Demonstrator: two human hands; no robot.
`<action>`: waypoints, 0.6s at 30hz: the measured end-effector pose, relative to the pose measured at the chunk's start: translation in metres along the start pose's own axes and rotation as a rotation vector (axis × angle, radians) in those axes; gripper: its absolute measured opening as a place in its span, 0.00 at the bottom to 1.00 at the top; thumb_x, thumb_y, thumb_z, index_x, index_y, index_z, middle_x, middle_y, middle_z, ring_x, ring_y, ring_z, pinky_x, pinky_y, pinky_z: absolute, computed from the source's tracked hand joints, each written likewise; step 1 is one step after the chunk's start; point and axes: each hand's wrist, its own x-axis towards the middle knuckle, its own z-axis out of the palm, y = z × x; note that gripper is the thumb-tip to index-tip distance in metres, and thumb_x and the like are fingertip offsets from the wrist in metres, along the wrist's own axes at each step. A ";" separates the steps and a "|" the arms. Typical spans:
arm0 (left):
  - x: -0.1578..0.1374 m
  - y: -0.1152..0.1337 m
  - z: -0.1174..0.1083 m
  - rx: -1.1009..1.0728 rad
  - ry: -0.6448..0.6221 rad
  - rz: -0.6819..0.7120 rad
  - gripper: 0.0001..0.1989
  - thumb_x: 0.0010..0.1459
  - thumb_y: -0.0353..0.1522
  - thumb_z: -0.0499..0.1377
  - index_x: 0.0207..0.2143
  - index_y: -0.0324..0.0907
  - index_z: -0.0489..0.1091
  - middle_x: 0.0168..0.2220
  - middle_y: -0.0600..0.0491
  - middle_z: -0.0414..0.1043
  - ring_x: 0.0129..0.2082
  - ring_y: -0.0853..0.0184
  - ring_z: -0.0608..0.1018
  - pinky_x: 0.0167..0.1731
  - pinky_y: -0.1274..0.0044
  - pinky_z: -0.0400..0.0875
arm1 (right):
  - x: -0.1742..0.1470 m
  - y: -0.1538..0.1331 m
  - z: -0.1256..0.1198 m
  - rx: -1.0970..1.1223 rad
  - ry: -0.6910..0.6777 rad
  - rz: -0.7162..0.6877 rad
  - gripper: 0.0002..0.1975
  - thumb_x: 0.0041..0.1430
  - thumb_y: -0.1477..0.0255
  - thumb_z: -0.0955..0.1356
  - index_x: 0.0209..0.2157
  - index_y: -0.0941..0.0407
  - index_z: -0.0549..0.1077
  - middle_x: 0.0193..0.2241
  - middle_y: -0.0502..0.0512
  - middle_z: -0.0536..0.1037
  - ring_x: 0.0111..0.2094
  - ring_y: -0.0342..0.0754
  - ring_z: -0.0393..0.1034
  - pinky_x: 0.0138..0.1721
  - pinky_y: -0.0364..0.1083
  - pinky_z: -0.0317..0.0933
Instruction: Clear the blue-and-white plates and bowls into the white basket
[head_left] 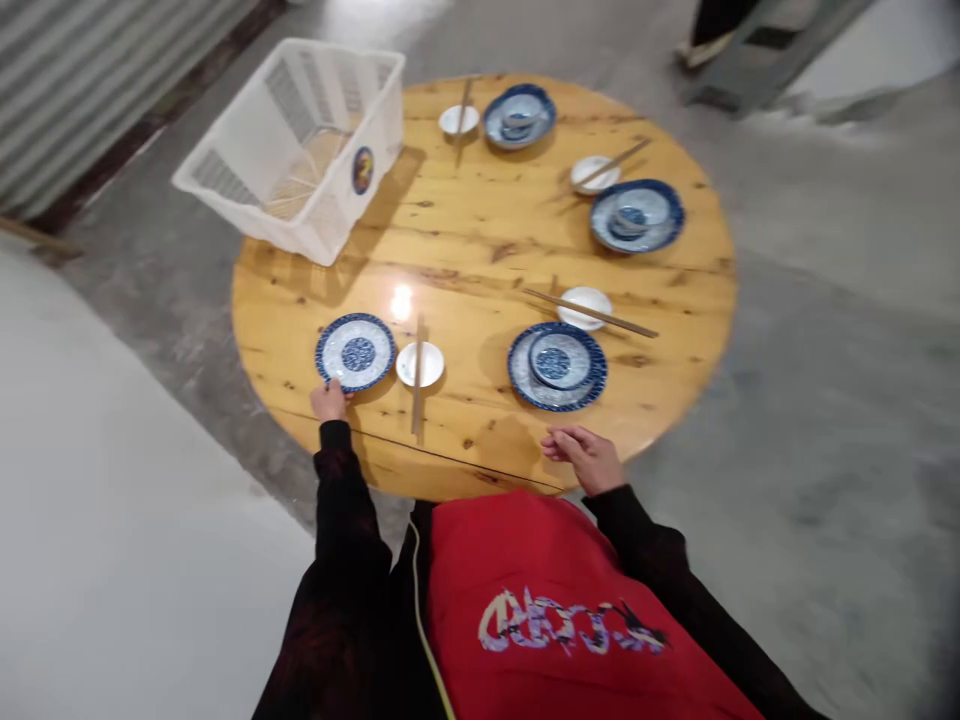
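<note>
At the near left of the round table, my left hand [328, 400] is closed on the near rim of a blue-and-white plate [373, 335]. A small white dish [430, 366] sits just right of that plate, with chopsticks [416, 405] lying across it. My right hand [591, 460] hovers by the table's near edge with its fingers loosely bent and nothing visible in them. Just beyond it is another blue-rimmed plate [556, 397] with a small patterned bowl [559, 362] on it. Behind these, chopsticks [630, 325] rest across a white dish [589, 299].
A white plastic basket [330, 215] holding many chopsticks stands at the table's far left. Two more blue plates, one at the far side [493, 125] and one at the right [670, 215], carry bowls, with white dishes and chopsticks beside them. Wooden table [465, 240].
</note>
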 end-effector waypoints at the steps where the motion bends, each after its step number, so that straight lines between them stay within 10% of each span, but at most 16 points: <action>1: 0.003 0.000 0.002 -0.040 -0.006 -0.018 0.09 0.55 0.32 0.51 0.22 0.41 0.63 0.15 0.56 0.63 0.20 0.67 0.75 0.21 0.79 0.67 | 0.002 -0.001 -0.001 0.014 0.009 0.001 0.26 0.38 0.50 0.77 0.31 0.57 0.76 0.24 0.56 0.81 0.24 0.48 0.76 0.27 0.47 0.72; 10: 0.008 0.000 0.004 -0.235 -0.030 -0.084 0.07 0.51 0.32 0.55 0.22 0.40 0.63 0.17 0.56 0.65 0.19 0.70 0.73 0.17 0.82 0.64 | 0.038 -0.004 -0.030 0.103 0.262 -0.072 0.22 0.42 0.54 0.75 0.30 0.56 0.72 0.24 0.54 0.79 0.22 0.46 0.75 0.22 0.43 0.71; 18: 0.006 0.009 -0.005 -0.124 0.006 0.006 0.07 0.50 0.32 0.53 0.20 0.42 0.61 0.16 0.57 0.62 0.21 0.68 0.73 0.22 0.78 0.70 | 0.099 -0.041 -0.017 0.161 0.172 0.113 0.15 0.46 0.65 0.76 0.26 0.54 0.66 0.18 0.50 0.75 0.18 0.49 0.73 0.17 0.46 0.71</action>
